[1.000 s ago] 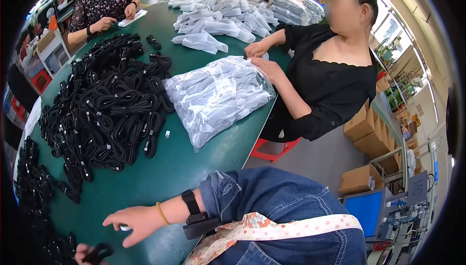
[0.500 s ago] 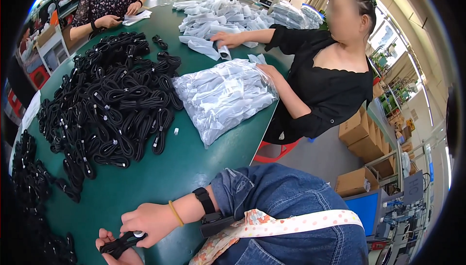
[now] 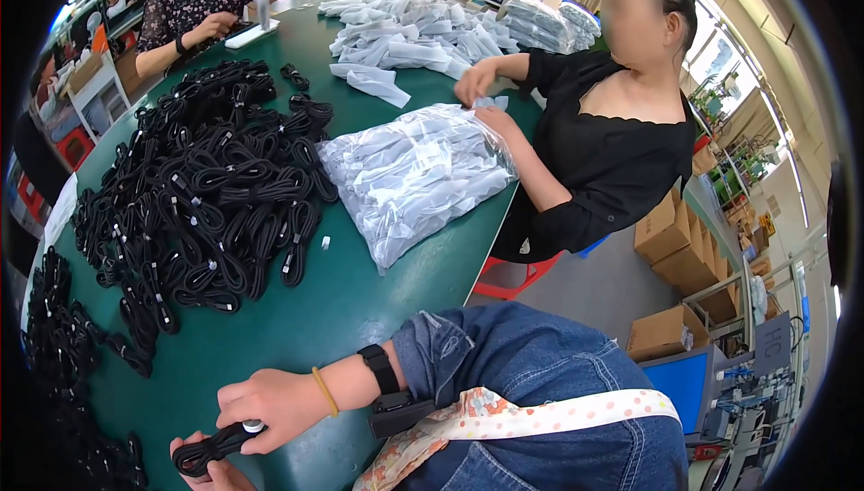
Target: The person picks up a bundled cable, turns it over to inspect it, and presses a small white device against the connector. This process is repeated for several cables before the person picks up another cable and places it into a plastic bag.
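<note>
A coiled black cable (image 3: 205, 455) is held between my two hands near the bottom of the view, low over the green table. My left hand (image 3: 223, 478) is closed round the coil from below, its thumb lying on the strands. My right hand (image 3: 274, 408) grips the cable's right end between thumb and fingers. A small white piece (image 3: 254, 425) shows at that end. A yellow band and a black strap circle my right wrist.
A large heap of coiled black cables (image 3: 207, 194) covers the left of the table (image 3: 297, 333). Right of it lies a clear bag (image 3: 423, 180) of white pouches, handled by a co-worker in black (image 3: 621, 140). More pouches (image 3: 414, 27) pile behind. Another person (image 3: 202, 9) works far left.
My hands have shifted slightly left and up, and my left thumb now lies across the cable coil. The co-worker's hand has moved from the loose pouches to the bag's opening.
</note>
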`<state>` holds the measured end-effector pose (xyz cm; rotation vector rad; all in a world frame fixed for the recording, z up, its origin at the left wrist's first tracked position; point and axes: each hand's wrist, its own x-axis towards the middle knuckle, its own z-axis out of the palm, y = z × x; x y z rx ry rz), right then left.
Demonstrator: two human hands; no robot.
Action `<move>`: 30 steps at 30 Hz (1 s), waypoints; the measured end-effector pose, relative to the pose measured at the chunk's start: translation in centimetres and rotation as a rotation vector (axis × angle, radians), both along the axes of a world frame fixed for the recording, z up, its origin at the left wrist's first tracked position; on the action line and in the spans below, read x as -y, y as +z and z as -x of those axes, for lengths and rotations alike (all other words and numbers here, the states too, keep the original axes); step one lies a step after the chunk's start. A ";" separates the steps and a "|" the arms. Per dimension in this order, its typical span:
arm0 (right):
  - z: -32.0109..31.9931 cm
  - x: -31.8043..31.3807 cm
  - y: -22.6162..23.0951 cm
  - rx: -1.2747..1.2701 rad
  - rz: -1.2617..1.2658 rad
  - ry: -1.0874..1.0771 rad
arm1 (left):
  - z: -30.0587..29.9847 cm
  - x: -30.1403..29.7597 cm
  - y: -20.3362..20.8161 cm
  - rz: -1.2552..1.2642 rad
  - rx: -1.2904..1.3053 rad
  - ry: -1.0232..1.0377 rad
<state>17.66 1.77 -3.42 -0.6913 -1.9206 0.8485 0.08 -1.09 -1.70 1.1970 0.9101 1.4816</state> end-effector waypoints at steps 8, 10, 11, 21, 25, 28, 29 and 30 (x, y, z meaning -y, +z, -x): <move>-0.2 -0.1 0.3 0.030 0.222 0.116 | 0.2 0.0 -0.1 0.100 -0.032 0.062; -0.6 -0.2 0.3 0.015 0.261 0.128 | -0.1 -0.2 -0.5 0.104 -0.016 0.034; -0.6 -0.2 0.2 0.020 0.243 0.151 | 0.0 -0.1 -0.6 0.107 -0.022 0.038; -0.2 -0.5 1.0 0.071 0.177 0.161 | 2.9 0.4 -2.9 0.075 0.124 0.033; -0.6 -0.7 1.5 -0.042 0.192 0.095 | -0.2 -0.3 -0.9 0.105 0.285 0.154; -0.8 0.0 2.9 -0.017 0.455 0.160 | 0.7 0.3 -0.5 0.070 0.326 0.070; -0.8 -0.1 2.6 -0.003 0.490 0.165 | 1.0 0.3 -1.0 0.044 0.359 0.031; -1.1 -0.2 2.4 -0.007 0.503 0.182 | 0.8 0.2 -1.1 0.054 0.353 0.050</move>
